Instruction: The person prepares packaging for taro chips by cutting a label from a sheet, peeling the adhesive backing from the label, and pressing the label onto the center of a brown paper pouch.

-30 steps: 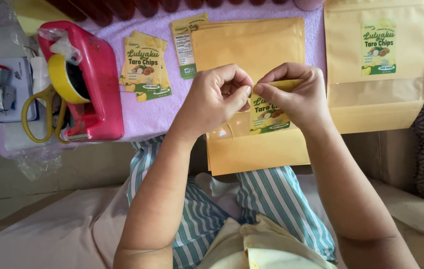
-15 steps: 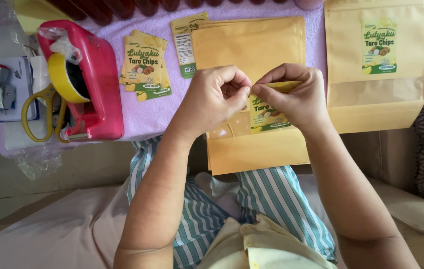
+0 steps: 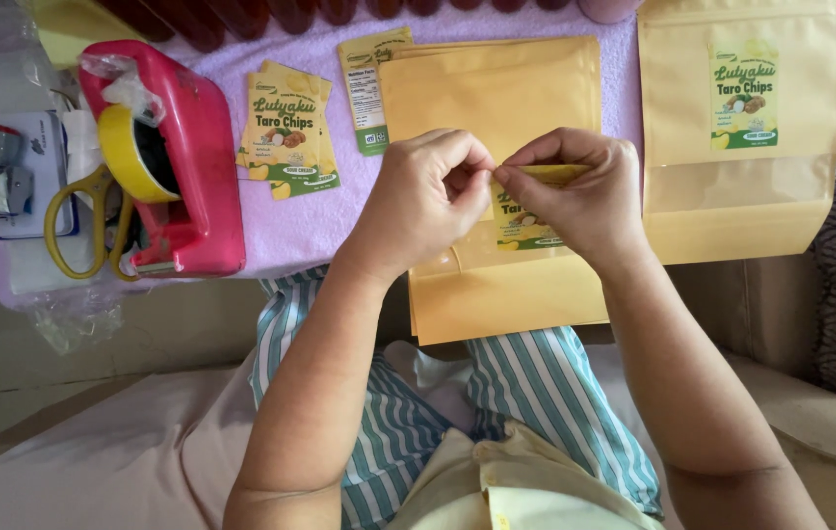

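The sticker sits between both hands, held just above the top pouch of a stack of plain yellow-brown pouches. It is a small printed label, yellow and green, and its upper edge is curled over where the fingers meet — the lower part hangs free and shows below the knuckles. It looks thin, very light and limp, likely tacky on one face once it leaves its backing, so it would crease or stick to itself if pinched in the middle. The safe hold, by my reading, is at the top edge or a corner, with fingertips only.

The left hand is curled nearly closed, thumb and forefinger pinching the sticker's upper left corner. The right hand is closed the same way on the upper right edge, fingertips pressed together over the folded strip. Whether the backing is separating there I cannot tell — the fingers hide it.

Outward from there: a finished pouch with its label on lies to the right on the lilac cloth. A small pile of spare stickers lies to the left, and another label lies beside it. Further left stands a pink tape dispenser with a yellow roll, and yellow-handled scissors rest against it.
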